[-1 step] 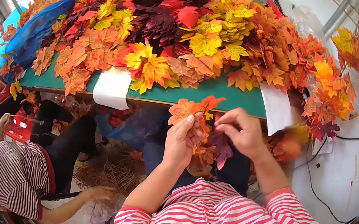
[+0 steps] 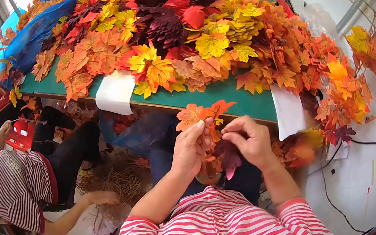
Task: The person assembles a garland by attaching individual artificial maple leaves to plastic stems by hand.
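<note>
My left hand (image 2: 188,148) pinches a spray of artificial maple leaves between thumb and fingers, over my lap. Its orange leaves (image 2: 191,116) fan out above the fingertips, and a small yellow piece peeks out beside them. Close to the right of it is my right hand (image 2: 251,142), fingers curled and thumb pressed toward the forefinger. Anything between those fingertips is too small to make out. A dark purple maple leaf (image 2: 229,159) hangs just below the right fingertips, between the two hands. More orange leaves are partly hidden behind the left hand.
A green table (image 2: 205,98) ahead bears heaped orange, yellow, red and purple leaves (image 2: 167,25). White sheets (image 2: 116,93) hang over its edge. Leafy branches (image 2: 340,95) stand right. At left, a seated co-worker (image 2: 18,182) reaches toward brown twigs (image 2: 119,182). A black cable crosses the floor.
My right hand has shifted slightly left, closer to the left hand. The purple leaf has swung a little left, while the left hand keeps its grip. The co-worker's reaching hand has moved slightly.
</note>
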A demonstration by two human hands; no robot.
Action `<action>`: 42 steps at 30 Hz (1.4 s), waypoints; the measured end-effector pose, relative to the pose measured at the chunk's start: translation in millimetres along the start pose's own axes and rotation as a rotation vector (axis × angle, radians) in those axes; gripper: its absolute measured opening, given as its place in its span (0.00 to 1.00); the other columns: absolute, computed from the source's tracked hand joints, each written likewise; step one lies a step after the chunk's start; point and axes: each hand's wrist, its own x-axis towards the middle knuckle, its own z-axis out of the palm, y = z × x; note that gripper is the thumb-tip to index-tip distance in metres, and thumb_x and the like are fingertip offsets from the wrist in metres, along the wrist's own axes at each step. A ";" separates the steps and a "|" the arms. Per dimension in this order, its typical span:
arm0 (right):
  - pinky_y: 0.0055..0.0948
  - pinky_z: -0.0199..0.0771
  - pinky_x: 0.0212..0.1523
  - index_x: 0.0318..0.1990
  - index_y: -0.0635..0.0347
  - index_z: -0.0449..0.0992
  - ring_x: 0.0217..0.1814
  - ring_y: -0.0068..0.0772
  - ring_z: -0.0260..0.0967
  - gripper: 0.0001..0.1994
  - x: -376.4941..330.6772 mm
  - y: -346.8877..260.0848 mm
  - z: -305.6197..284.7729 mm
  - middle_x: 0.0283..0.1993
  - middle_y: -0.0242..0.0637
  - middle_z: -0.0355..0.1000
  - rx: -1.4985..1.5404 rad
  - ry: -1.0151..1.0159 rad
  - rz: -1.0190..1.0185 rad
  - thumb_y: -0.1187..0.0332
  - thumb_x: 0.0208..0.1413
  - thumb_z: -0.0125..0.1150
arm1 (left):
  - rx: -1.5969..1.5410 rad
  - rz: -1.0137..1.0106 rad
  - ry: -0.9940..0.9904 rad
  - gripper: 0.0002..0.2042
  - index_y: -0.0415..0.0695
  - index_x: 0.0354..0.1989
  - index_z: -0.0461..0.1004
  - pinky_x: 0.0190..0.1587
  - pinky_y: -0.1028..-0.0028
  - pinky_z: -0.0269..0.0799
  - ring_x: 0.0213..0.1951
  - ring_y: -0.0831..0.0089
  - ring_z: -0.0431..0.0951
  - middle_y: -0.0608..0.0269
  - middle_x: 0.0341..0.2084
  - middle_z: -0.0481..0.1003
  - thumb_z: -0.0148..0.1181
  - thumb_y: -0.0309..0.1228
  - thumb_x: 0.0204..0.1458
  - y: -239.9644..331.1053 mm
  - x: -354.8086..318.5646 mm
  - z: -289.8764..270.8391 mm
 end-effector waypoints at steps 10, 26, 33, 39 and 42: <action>0.20 0.73 0.35 0.39 0.64 0.71 0.34 0.23 0.76 0.13 -18.9 9.7 16.7 0.31 0.40 0.77 0.108 0.109 0.082 0.76 0.44 0.66 | 0.087 0.018 0.022 0.14 0.36 0.45 0.73 0.27 0.84 0.63 0.23 0.85 0.65 0.72 0.23 0.70 0.53 0.33 0.56 -20.2 -12.9 15.0; 0.20 0.74 0.34 0.35 0.65 0.72 0.34 0.24 0.75 0.10 -15.6 10.7 16.9 0.31 0.37 0.76 0.111 0.160 0.032 0.77 0.45 0.66 | 0.082 0.044 0.018 0.14 0.35 0.44 0.73 0.28 0.83 0.62 0.24 0.85 0.65 0.71 0.25 0.70 0.54 0.33 0.56 -21.7 -11.1 17.8; 0.20 0.74 0.35 0.35 0.64 0.72 0.33 0.23 0.75 0.09 -16.6 10.7 17.3 0.31 0.37 0.76 0.115 0.151 0.037 0.78 0.45 0.65 | 0.064 0.042 -0.004 0.14 0.35 0.44 0.73 0.29 0.83 0.63 0.25 0.85 0.65 0.70 0.27 0.72 0.54 0.33 0.56 -23.0 -9.9 13.2; 0.20 0.74 0.35 0.35 0.65 0.72 0.33 0.23 0.75 0.09 -16.8 8.9 16.2 0.30 0.38 0.76 0.120 0.152 0.041 0.78 0.45 0.65 | 0.072 0.036 -0.013 0.13 0.36 0.43 0.74 0.29 0.83 0.64 0.25 0.84 0.66 0.69 0.28 0.73 0.54 0.32 0.55 -26.1 -9.1 12.1; 0.20 0.74 0.35 0.34 0.65 0.72 0.33 0.23 0.75 0.09 -16.5 10.7 16.6 0.31 0.38 0.77 0.149 0.154 0.044 0.78 0.45 0.65 | 0.125 0.061 -0.021 0.12 0.36 0.42 0.75 0.29 0.83 0.64 0.24 0.84 0.65 0.69 0.27 0.71 0.54 0.32 0.55 -29.6 -7.7 9.1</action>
